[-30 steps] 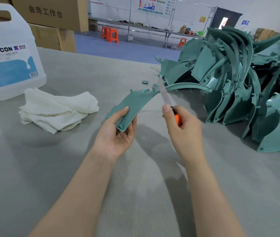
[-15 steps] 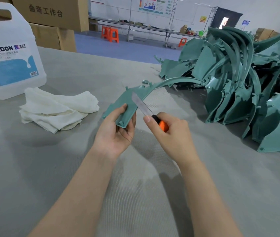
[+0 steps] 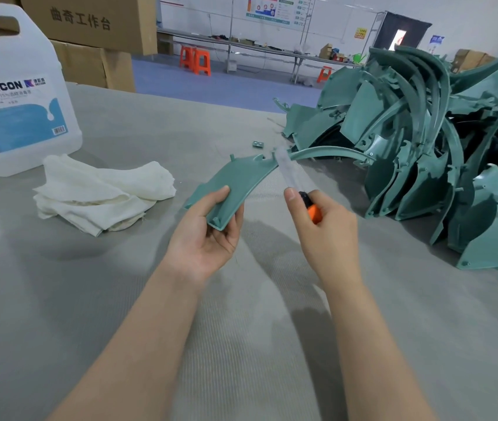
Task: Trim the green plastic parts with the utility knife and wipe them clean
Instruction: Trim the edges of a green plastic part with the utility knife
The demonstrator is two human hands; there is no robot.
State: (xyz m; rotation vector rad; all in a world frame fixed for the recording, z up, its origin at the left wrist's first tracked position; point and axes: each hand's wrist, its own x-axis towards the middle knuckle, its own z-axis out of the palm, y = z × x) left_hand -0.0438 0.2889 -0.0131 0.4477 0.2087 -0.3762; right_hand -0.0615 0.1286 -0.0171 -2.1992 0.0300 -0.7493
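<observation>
My left hand [image 3: 208, 235] grips the near end of a green plastic part [image 3: 238, 183], a flat panel that runs out into a long curved arm toward the right. An orange utility knife [image 3: 308, 205] sits in my right hand [image 3: 326, 232], thumb up along its handle. Its blade points up and away, blurred, and meets the part's edge where the panel turns into the arm. A folded white cloth [image 3: 101, 192] lies on the grey table [image 3: 59, 299] to the left of my hands.
A large heap of green plastic parts [image 3: 424, 153] fills the table's right side. At the far left stands a big white DEXCON jug [image 3: 16, 95], with cardboard boxes [image 3: 95, 22] behind it. One small green offcut [image 3: 258, 144] lies beyond the held part.
The knife went from the part's edge down toward my left hand half a second ago, then back up along the edge. My left hand kept the part almost still.
</observation>
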